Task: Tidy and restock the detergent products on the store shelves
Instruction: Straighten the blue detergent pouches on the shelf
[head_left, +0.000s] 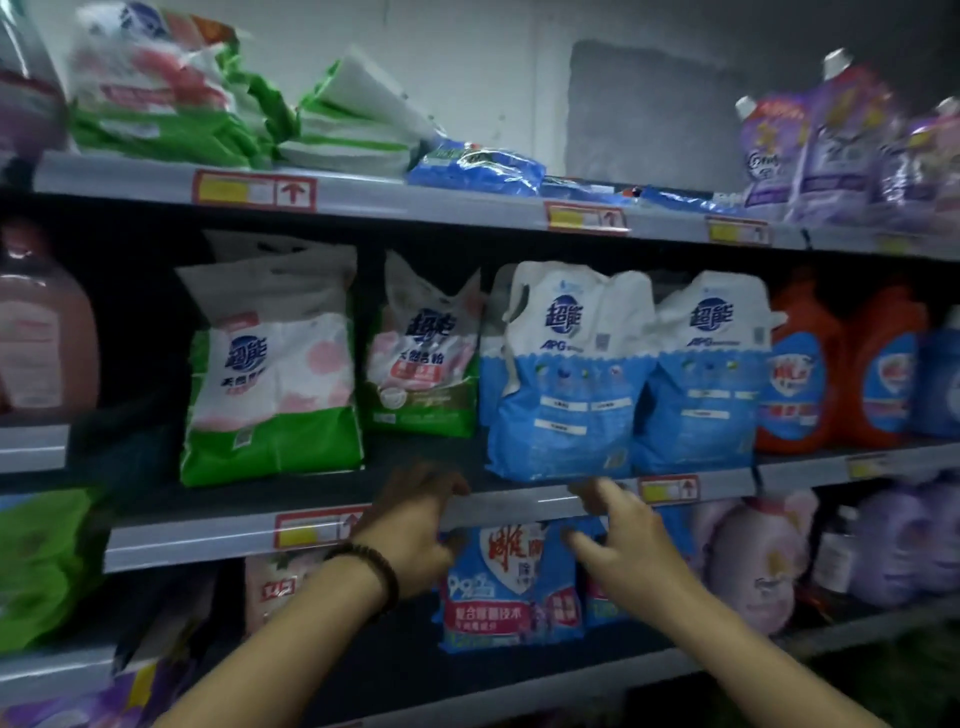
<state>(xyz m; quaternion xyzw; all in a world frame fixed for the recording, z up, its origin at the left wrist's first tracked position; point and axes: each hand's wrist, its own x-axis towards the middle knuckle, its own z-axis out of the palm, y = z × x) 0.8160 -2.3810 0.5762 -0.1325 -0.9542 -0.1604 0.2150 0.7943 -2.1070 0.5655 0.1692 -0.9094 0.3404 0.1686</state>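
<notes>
On the middle shelf (291, 499) stand two green-and-white detergent bags (270, 374) (423, 353) and two blue-and-white bags (566, 374) (701, 374), all upright. Below them, on the lower shelf, a blue bag with a red logo (511, 587) stands upright. My left hand (415, 525), with a dark bead bracelet on the wrist, is at that bag's left top edge, fingers curled over the shelf rail. My right hand (618, 540) is at the bag's right top, fingers spread. Whether either hand grips the bag is unclear.
Orange jugs (800, 369) stand at the right of the middle shelf, a pink jug (41, 338) at the left. The top shelf holds flat green bags (171, 98), a blue bag (475, 163) and purple spout pouches (826, 150). Purple bags (748, 561) fill the lower right.
</notes>
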